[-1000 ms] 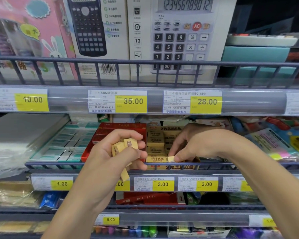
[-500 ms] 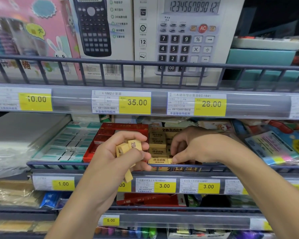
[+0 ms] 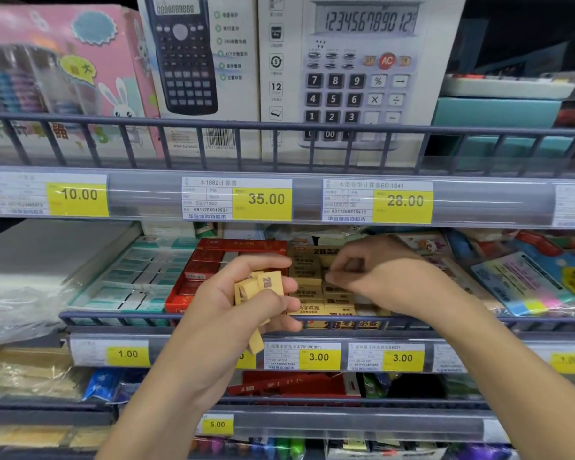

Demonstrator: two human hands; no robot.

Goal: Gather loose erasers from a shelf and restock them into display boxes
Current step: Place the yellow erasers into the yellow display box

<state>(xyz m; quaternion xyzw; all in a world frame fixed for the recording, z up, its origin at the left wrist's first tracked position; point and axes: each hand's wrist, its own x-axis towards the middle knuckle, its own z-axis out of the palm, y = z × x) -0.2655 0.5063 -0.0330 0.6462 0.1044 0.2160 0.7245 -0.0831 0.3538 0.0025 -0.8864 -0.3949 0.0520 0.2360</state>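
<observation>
My left hand (image 3: pixel 226 313) grips a bunch of several loose tan 2B erasers (image 3: pixel 263 288) in front of the shelf rail; one of them sticks out below my palm. Just behind it sits the tan 2B display box (image 3: pixel 344 325), with rows of the same erasers (image 3: pixel 307 280) lying in it. My right hand (image 3: pixel 385 277) hovers over the middle of that box. Its fingers are curled, thumb and forefinger tips close together, and I see nothing between them.
A red eraser box (image 3: pixel 210 260) stands left of the tan one, then a tray of teal-sleeved erasers (image 3: pixel 136 280). Sticky-note packs (image 3: pixel 528 287) lie to the right. A grey wire rail (image 3: pixel 113 317) fronts the shelf. Calculator boxes (image 3: pixel 362 78) fill the shelf above.
My right hand has lifted from the box's front edge, where it pressed an eraser, back and left over the box's middle. The left hand kept its bunch, and the view moved closer.
</observation>
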